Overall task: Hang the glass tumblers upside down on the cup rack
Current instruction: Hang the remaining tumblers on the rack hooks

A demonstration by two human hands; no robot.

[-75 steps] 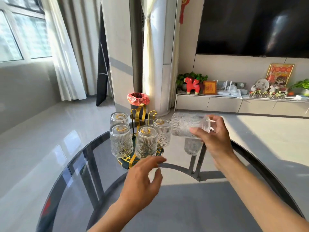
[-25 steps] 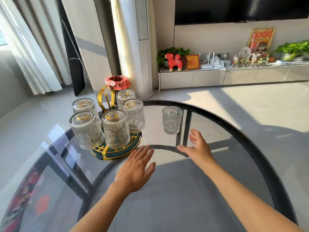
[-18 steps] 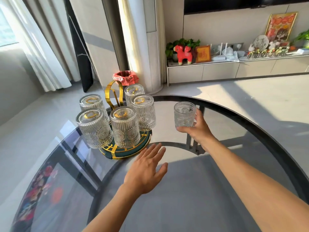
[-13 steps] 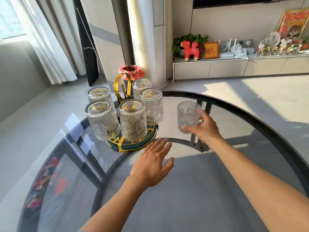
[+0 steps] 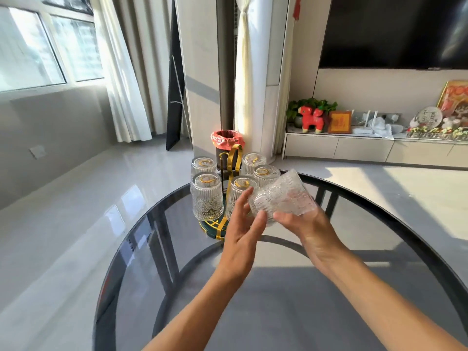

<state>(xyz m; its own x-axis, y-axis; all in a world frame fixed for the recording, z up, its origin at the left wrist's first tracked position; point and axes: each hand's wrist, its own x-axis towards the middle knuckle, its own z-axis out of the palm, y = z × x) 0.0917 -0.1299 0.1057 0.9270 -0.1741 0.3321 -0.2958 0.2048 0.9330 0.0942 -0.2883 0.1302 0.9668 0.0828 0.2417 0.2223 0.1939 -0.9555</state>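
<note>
A ribbed glass tumbler (image 5: 283,196) is held tilted in the air above the table, its mouth toward me and its base pointing away. My right hand (image 5: 305,222) grips it from below. My left hand (image 5: 243,224) touches its rim on the left with the fingers spread. Just behind stands the gold cup rack (image 5: 231,158) on a dark green round base (image 5: 211,228), with several tumblers hanging upside down on it, such as the front-left one (image 5: 207,196). My left hand hides part of the front tumbler.
The round dark glass table (image 5: 379,287) carries the rack near its far edge. Beyond it on the floor stands a bin with a red bag (image 5: 226,143). A low cabinet (image 5: 367,148) with ornaments runs along the right wall.
My right hand has lifted the tumbler off the table and tipped it over. My left hand has risen from the table to meet the glass. The camera has tilted upward.
</note>
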